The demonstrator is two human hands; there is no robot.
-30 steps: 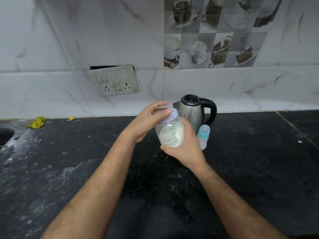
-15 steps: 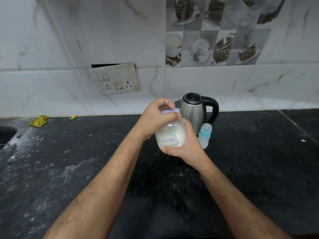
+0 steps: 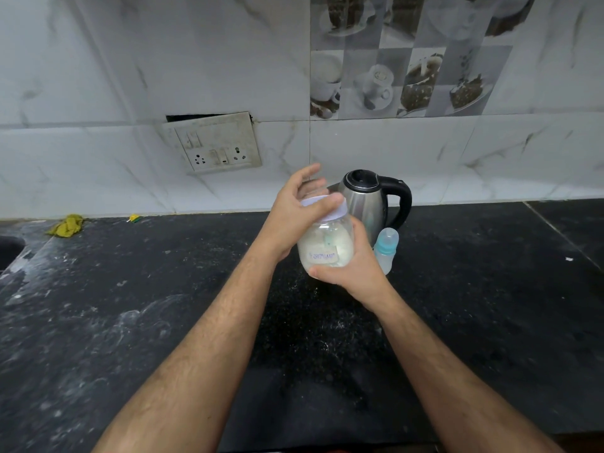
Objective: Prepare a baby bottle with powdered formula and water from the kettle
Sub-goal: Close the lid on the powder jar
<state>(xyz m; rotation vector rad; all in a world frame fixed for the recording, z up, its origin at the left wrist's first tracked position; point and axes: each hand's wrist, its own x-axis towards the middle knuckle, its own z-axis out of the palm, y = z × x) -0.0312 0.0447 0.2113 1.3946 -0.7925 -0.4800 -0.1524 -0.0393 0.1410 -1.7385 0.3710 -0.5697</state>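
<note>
My right hand [image 3: 358, 268] grips a clear jar [image 3: 325, 248] of white formula powder from the right side and below, holding it above the black counter [image 3: 163, 305]. The jar carries a small handwritten label and a pale lilac lid [image 3: 338, 212]. My left hand [image 3: 292, 219] lies over the lid, thumb across its front rim, fingers lifted and spread upward. Behind the jar stands a steel kettle [image 3: 371, 204] with a black lid and handle. A small baby bottle [image 3: 386, 248] with a light blue cap stands just right of the jar, in front of the kettle.
A tiled wall with a switch and socket plate [image 3: 215, 145] runs along the counter's back. A yellow cloth [image 3: 65, 225] lies at the back left, near a sink edge [image 3: 9, 253]. White powder dusts the counter's left side.
Half a second ago my left hand's fingers were curled tight round the lid; now they have lifted off and spread, with the thumb still on the rim. The jar has barely moved.
</note>
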